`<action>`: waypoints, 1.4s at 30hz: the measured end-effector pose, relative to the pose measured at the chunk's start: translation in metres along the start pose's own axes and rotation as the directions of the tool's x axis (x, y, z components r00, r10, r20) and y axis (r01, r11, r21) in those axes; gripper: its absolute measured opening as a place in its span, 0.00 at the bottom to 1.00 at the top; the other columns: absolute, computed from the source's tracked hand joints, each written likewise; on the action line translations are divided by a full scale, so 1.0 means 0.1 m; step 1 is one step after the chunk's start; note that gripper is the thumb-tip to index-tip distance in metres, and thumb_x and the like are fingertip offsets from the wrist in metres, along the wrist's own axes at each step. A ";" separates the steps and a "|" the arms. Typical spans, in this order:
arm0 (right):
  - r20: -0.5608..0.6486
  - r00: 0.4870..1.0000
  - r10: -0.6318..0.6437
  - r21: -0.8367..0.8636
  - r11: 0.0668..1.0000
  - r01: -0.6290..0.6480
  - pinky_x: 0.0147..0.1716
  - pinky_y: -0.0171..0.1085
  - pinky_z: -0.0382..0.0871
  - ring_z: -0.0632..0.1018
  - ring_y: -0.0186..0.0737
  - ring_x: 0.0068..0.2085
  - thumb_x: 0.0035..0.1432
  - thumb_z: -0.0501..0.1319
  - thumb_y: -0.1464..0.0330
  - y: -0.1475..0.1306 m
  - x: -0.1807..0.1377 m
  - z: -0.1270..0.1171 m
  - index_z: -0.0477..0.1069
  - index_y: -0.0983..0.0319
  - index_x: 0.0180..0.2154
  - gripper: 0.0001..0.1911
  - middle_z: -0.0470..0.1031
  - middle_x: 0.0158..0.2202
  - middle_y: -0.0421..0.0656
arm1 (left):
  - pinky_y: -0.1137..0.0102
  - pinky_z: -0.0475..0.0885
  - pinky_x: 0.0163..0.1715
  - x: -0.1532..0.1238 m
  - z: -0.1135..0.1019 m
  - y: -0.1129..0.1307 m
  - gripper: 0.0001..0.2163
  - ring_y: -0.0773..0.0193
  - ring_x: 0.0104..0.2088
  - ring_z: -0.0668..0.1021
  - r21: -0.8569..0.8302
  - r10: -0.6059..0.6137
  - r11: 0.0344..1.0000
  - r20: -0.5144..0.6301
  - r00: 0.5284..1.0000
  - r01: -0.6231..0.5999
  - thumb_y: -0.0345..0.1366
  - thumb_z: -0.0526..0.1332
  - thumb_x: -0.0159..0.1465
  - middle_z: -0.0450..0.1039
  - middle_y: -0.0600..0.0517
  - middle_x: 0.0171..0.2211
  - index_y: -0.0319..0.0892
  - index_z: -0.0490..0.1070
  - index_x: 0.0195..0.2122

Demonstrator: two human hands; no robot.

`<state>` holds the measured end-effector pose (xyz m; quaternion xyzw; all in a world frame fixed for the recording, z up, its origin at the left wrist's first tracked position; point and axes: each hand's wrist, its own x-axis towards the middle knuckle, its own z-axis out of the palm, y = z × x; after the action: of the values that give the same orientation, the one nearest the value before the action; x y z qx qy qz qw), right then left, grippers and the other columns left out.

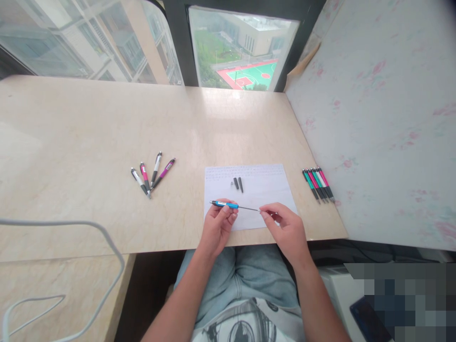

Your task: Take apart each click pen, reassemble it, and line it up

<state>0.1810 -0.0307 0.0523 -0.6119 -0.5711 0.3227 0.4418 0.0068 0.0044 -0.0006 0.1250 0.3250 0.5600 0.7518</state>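
Note:
My left hand (220, 223) is closed around a blue pen barrel (228, 205) with a dark clicker end pointing left. A thin dark ink refill (248, 208) sticks out of the barrel's right end. Its far tip is pinched between the thumb and fingers of my right hand (283, 225). Both hands are over a white sheet of paper (256, 220) with lines of writing along its top. On the sheet, just above the barrel, lie a black grip sleeve (235, 183), a slim black pen part (241, 185) and a tiny metallic tip (231, 183).
Several assembled pens (151, 176) lie fanned out on the tabletop (107, 123) to the left. Another row of several pens (318, 184) rests at the right, near the patterned wall (384, 133). A pale cable (107, 237) loops across the lower left. Windows (245, 47) border the back.

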 end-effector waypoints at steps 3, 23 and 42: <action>-0.021 0.999 -0.046 -0.047 0.998 0.045 0.34 0.37 0.72 0.77 0.38 0.35 0.62 0.61 0.70 -0.04 0.01 0.03 0.76 0.59 0.37 0.05 0.78 0.34 0.42 | 0.78 0.75 0.35 0.00 -0.01 0.00 0.09 0.72 0.32 0.79 0.026 0.000 1.000 0.000 1.000 0.000 0.34 0.72 0.56 0.79 0.50 0.36 0.40 0.77 0.38; 0.064 0.995 0.082 -0.033 0.996 -0.080 0.30 0.37 0.73 0.77 0.38 0.33 0.58 0.61 0.68 0.15 0.09 0.23 0.71 0.60 0.51 0.18 0.79 0.39 0.44 | 0.80 0.75 0.35 -0.01 -0.01 -0.01 0.09 0.73 0.31 0.78 0.000 -0.003 1.000 -0.007 1.000 0.003 0.32 0.72 0.56 0.79 0.50 0.36 0.40 0.77 0.37; -0.130 0.986 0.106 -0.644 0.747 -0.165 0.27 0.36 0.61 0.75 0.41 0.31 0.59 0.58 0.68 0.26 0.65 0.52 0.72 0.61 0.33 0.05 0.76 0.35 0.48 | 0.77 0.74 0.36 -0.01 -0.03 0.00 0.09 0.72 0.31 0.77 -0.011 -0.020 1.000 0.007 1.000 0.020 0.32 0.72 0.56 0.78 0.50 0.36 0.41 0.76 0.37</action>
<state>0.1539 0.0437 0.0154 -0.7803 -0.5823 0.1083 0.2005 0.0051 0.0026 -0.0027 0.1195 0.3205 0.5537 0.7592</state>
